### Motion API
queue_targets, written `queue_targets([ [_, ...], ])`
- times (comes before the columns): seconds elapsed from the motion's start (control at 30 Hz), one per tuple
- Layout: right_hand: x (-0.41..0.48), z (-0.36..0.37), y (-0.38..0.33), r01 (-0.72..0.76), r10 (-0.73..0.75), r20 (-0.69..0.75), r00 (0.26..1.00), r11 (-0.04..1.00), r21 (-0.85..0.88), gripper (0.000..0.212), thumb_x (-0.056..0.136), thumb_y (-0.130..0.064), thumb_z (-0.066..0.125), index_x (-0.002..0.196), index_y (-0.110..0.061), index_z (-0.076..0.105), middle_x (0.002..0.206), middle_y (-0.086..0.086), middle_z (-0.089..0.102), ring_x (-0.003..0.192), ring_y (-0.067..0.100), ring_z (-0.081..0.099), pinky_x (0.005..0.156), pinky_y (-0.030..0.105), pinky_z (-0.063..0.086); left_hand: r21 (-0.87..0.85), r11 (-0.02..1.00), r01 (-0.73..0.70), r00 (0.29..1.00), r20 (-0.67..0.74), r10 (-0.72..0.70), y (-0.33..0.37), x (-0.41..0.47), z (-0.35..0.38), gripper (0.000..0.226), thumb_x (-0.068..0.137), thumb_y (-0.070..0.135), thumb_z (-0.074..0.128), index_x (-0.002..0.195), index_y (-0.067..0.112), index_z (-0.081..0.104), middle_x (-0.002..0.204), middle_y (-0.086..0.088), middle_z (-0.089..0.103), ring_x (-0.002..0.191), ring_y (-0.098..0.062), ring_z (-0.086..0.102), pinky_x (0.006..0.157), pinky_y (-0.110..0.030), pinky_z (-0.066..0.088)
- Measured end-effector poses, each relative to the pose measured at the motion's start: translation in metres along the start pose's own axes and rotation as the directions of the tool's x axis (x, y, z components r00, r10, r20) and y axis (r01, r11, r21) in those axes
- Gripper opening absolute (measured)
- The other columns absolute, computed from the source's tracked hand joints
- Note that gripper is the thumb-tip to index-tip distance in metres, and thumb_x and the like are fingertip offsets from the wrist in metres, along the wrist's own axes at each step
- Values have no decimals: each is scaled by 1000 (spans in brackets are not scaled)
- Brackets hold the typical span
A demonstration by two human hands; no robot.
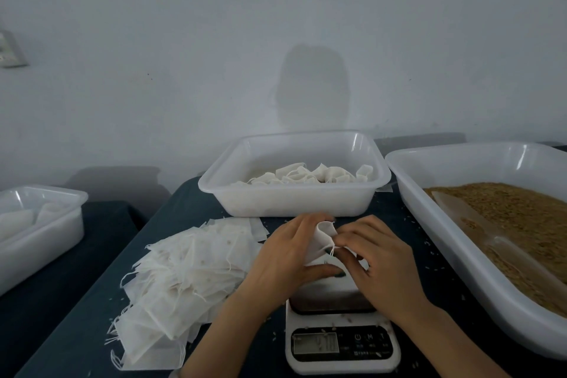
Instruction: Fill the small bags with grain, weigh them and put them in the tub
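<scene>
at the far left, a translucent white tub (40,242) is sitting on the dark surface (61,316), holding a few white pieces that are too blurred to make out. just right of it, a loose pile of flat empty bags (184,279) with trailing strings is lying on the surface. next, the left hand (285,255) is curling its fingers round a small bag (322,238), holding it upright above the scale (342,344), whose white body is sitting at the near edge with stray grains scattered over its display. beyond the hands, a second tub (291,201) is standing on the surface, holding tied bags (306,176) in a low heap. the right hand (377,258) is pinching the same small bag at its gathered mouth, thumb and fingertips closing on the string there. at the far right, a large tub (429,209) is holding brown grain (527,218), and a clear scoop (460,212) is lying on top of the grain.
</scene>
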State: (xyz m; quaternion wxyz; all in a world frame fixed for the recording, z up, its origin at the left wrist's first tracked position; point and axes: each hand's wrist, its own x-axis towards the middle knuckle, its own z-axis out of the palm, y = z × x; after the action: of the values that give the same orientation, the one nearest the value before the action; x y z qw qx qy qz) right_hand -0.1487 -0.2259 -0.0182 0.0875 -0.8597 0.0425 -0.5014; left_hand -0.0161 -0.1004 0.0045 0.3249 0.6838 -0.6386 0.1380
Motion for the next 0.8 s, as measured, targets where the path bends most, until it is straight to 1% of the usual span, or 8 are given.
queue_targets([
  [0.13,1,-1,0,7,-6,26,1000,999,-34,24,91,-32,56,93,-16,74,96,-9,68,93,8,60,76,22,52,-43,995,86,996,-11,-86,-2,-1,3,45,85,44,62,124,34,41,119,8,59,99,-3,51,80,-1,32],
  [0.23,1,-2,-1,1,1,62,998,999,-32,23,91,-33,56,94,-18,73,100,-11,67,94,8,60,72,26,55,-104,981,162,987,2,-162,-5,-3,6,52,80,34,66,124,40,40,121,13,56,102,2,48,81,-3,34],
  [0.33,4,-8,-7,-81,76,115,990,996,43,26,94,-43,52,105,-26,67,108,-18,60,99,3,57,72,22,53,-129,966,224,974,3,-226,-10,-3,7,58,80,30,71,125,44,37,119,20,51,101,3,47,79,-3,35],
  [0.47,20,-22,-23,-234,238,-22,971,963,133,28,98,-37,41,117,-25,58,110,-19,55,101,3,55,81,15,44,-85,966,244,970,7,-244,-15,-5,5,60,81,30,72,126,42,34,124,15,51,103,-1,47,78,-4,32],
  [0.57,46,-47,-24,-241,241,-15,971,968,-69,32,94,-29,47,124,-24,54,118,-10,58,110,4,49,91,22,37,-49,972,231,973,4,-231,-16,-6,6,63,81,30,73,127,42,32,128,11,52,98,4,42,77,-15,35],
  [0.63,66,-73,-12,-240,268,78,960,937,-255,42,92,-29,45,133,-21,49,127,-1,57,117,12,47,93,30,38,-37,970,239,971,-5,-239,-16,-6,8,65,79,29,75,127,42,32,128,11,52,96,7,39,78,-18,35],
  [0.7,84,-97,14,-295,424,238,874,852,-433,50,97,-35,40,143,-17,39,139,8,50,128,23,43,99,40,40,-26,971,239,971,-13,-240,-17,-6,10,67,79,28,76,128,41,33,126,11,52,95,10,37,78,-18,35],
  [0.8,104,-122,66,-427,770,359,527,605,-671,63,100,-48,33,146,-5,27,145,18,41,128,33,45,101,45,43,-3,971,239,971,-4,-239,-19,-5,11,68,79,28,76,128,41,31,127,12,50,96,10,35,76,-15,34],
])
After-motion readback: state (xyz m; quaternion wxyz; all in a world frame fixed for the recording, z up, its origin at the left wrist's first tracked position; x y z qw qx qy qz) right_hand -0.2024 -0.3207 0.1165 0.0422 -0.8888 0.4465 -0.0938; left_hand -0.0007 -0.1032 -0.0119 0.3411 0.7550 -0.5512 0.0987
